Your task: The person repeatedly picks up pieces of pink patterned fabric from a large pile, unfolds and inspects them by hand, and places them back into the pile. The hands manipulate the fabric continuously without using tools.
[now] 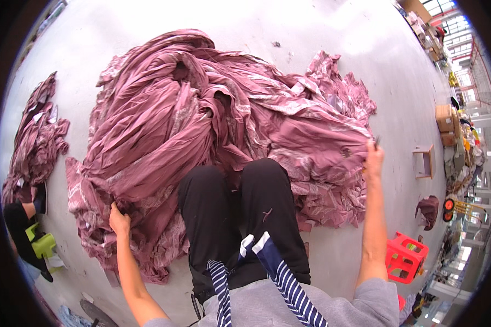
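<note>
A big heap of mauve fabric with pale printed patterns lies crumpled on the floor in front of my knees. At its near left side, my left hand is closed on a fold of the cloth. My right arm reaches out to the right, where my right hand pinches the edge of a fabric stretch drawn out from the heap. A small dark pointed thing sticks out at the right fingertips, too small to name. Dark trousers cover my knees, and striped straps hang over my lap.
Another mauve cloth pile lies at the far left, beside a seated person's dark-clad leg and a green chair. To the right are a red stool, a small open box, a yellow hand truck and cartons.
</note>
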`<state>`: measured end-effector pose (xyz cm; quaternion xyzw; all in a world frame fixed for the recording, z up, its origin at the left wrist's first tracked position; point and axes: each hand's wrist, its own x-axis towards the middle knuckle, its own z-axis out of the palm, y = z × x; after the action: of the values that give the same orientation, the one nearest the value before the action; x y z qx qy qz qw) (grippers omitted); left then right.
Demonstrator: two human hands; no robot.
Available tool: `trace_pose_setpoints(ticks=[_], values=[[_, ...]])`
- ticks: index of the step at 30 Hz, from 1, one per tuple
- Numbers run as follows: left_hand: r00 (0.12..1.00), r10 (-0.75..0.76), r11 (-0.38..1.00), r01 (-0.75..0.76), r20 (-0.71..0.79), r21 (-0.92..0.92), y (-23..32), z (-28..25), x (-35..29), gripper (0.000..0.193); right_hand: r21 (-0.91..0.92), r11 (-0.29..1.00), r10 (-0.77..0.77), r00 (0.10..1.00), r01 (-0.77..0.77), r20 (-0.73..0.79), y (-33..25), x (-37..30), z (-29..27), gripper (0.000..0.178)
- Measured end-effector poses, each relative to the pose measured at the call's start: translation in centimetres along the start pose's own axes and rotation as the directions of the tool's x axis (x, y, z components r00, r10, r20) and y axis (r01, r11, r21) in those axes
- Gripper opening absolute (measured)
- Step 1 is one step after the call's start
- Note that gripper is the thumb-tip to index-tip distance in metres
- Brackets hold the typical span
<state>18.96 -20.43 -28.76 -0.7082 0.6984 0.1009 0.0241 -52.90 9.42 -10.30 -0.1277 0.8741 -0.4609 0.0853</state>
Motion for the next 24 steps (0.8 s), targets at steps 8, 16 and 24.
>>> trace_pose_setpoints(ticks=[8,16,24], values=[[0.976,0.061,0.698,-0.191,-0.209,-0.690,7.1,-7.2,-7.8,0.030,0.588,0.772,-0.220,0.969,0.242,-0.109,-12.4,-10.1,-12.7,0.027],[0.701,0.707,-0.002,0.133,0.093,-0.991,23.2,-16.1,-17.3,0.033,0.378,0.614,-0.788,0.569,0.693,0.238,-16.7,-22.9,-7.6,0.010],[0.645,0.701,-0.193,0.584,0.305,-0.789,23.1,-13.9,-20.3,0.059,0.443,0.413,-0.779,0.058,0.796,0.624,-12.1,-32.9,5.1,0.022]])
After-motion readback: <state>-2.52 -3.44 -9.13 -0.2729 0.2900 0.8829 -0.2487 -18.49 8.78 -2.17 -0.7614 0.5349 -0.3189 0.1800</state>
